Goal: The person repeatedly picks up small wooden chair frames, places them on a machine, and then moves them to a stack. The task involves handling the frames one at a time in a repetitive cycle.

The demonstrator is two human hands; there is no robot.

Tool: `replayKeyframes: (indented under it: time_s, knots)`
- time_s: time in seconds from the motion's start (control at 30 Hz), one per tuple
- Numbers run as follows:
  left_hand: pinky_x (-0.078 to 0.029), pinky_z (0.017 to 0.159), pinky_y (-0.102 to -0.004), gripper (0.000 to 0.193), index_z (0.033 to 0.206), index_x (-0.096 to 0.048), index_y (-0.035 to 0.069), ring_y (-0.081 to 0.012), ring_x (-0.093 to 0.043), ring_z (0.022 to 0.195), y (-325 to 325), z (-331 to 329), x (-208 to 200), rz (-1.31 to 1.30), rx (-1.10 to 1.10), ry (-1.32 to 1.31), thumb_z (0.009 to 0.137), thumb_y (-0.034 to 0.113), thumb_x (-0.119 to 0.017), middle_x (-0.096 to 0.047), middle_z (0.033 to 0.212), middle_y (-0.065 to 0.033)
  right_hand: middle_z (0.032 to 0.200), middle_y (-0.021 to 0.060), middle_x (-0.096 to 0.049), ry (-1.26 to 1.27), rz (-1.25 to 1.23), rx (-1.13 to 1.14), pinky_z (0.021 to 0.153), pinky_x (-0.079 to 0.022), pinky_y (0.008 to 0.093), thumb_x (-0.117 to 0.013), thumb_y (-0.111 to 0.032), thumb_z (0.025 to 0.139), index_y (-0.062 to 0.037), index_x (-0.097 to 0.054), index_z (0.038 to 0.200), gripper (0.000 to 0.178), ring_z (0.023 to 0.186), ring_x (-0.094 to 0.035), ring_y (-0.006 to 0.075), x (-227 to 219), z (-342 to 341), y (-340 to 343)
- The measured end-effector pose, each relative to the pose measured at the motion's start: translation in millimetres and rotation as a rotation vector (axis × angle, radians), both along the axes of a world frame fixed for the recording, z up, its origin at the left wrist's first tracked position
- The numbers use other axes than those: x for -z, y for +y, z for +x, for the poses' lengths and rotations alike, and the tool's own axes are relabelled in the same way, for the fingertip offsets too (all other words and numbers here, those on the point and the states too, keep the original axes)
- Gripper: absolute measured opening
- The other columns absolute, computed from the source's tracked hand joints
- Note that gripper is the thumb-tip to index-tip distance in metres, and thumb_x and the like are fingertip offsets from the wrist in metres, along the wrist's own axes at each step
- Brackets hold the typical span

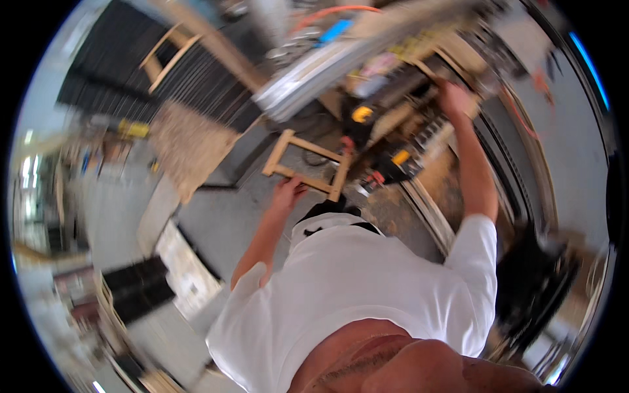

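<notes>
A small rectangular wooden frame (308,145) of light slats hangs in front of my body, near the bench. My left hand (288,192) is closed round its near left side. My right hand (455,101) reaches out over the cluttered bench at the right, beside a light wooden piece (424,68). Motion smears the fingers of this hand, so its grip on that piece is unclear. Two black-and-yellow power tools lie between my hands: one (362,115) by the frame's far corner, the other (400,158) nearer to me.
A long pale metal beam (314,72) crosses the far side. At the far left another wooden frame (171,57) rests on a dark ribbed surface (111,65). A speckled brown board (190,141) stands left of my left hand. Sockets (432,131) and sawdust cover the bench.
</notes>
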State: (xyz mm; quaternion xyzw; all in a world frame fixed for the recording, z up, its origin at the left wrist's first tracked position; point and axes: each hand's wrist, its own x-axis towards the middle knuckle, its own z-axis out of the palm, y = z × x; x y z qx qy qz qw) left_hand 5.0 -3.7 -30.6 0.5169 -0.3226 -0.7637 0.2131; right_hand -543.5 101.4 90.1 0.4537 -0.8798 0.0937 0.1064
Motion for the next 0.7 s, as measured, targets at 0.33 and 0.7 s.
replayKeyframes:
  time_s: [0.33,0.7]
  knots:
    - [-0.055,0.069,-0.0298,0.037,0.110,-0.062,-0.003,-0.0175,-0.065,0.078,3,-8,-7,-0.100,-0.032,-0.086,0.091,0.028,-0.068,-0.067,0.095,-0.0087,0.097,0.0120,-0.070,0.069,0.030,-0.053,0.087,-0.046,0.0470,-0.062,-0.023,0.086,-0.0235,-0.068,0.120,0.035,0.097,-0.063,0.0320,-5,-2,6]
    - [-0.055,0.083,-0.0335,0.031,0.110,-0.065,0.005,-0.0174,-0.065,0.090,-20,49,-91,-0.290,0.059,0.102,0.092,0.030,-0.067,-0.068,0.100,-0.0057,0.105,0.0105,-0.071,0.045,0.096,-0.021,0.085,-0.048,0.0478,-0.063,-0.025,0.087,-0.0249,-0.067,0.121,0.034,0.097,-0.064,0.0335,-18,10,2]
